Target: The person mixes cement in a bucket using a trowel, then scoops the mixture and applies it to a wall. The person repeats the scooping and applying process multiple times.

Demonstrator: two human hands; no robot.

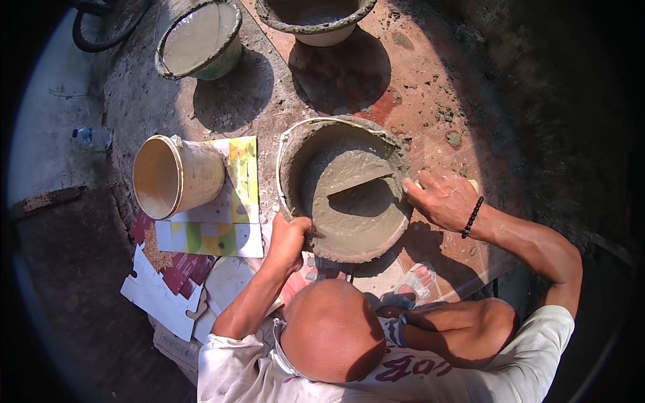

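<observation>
The ground is shown as rough, mortar-spattered paving in hard sunlight, reddish beyond the mortar bucket (346, 191), which stands tilted at centre, just ahead of the person. Its near rim is clamped by the left hand (290, 236). At its right rim a trowel (356, 180) is gripped in the closed right hand (440, 199), the blade laid across the wet mortar. Left of this bucket an empty cream bucket (176, 176) is seen on its side on flattened cardboard (222, 228). Beyond it stand a water-filled bucket (200, 39) and a grey basin (316, 19). Bare ground lies to the bucket's right.
</observation>
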